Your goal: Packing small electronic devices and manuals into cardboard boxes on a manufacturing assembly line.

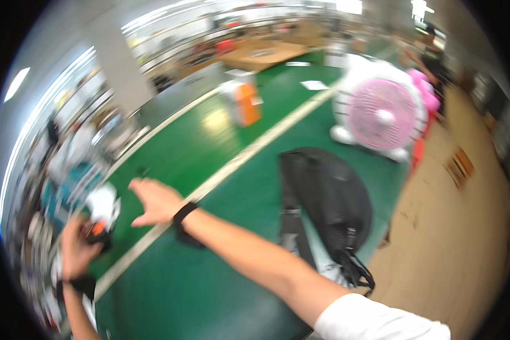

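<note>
My left hand (pixel 75 249), at the far left, is closed around a small dark object with an orange spot (pixel 98 229); blur hides its exact kind. Just behind it is a white, crumpled-looking thing (pixel 103 203). My right hand (pixel 157 202) reaches across the green table (pixel 221 249), fingers apart and nothing in them. A thin dark item (pixel 145 171), too small to name, lies just beyond its fingertips. Both wrists wear black bands. To the right of my right forearm lies a black bag (pixel 328 198) with a strap, touched by neither hand.
A white fan with a pink grille (pixel 383 116) stands at the table's far right. An orange and white box (pixel 247 103) stands farther back. A pale strip (pixel 243 156) runs along the table. Beyond are a pillar (pixel 110 54), cardboard (pixel 260 54) and a person (pixel 433 59) at the right.
</note>
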The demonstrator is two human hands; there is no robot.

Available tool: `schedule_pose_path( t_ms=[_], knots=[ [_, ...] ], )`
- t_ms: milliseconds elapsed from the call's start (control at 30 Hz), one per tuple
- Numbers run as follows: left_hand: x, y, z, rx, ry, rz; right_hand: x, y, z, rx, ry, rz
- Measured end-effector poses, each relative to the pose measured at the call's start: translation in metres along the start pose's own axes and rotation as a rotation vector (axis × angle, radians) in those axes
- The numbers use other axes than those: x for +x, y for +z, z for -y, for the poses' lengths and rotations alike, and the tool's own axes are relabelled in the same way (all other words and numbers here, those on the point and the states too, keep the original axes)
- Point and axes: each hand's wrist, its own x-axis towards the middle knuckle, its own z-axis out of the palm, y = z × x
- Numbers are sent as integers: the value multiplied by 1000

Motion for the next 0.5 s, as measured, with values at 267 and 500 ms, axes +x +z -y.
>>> schedule_pose_path(
  t_ms=[267, 500],
  knots=[
    [102, 90, -55, 17, 401, 378, 5, -28, -19, 24, 199, 69],
    [166, 125, 52, 436, -161, 329, -21, -43, -70, 87, 526, -70]
  ],
)
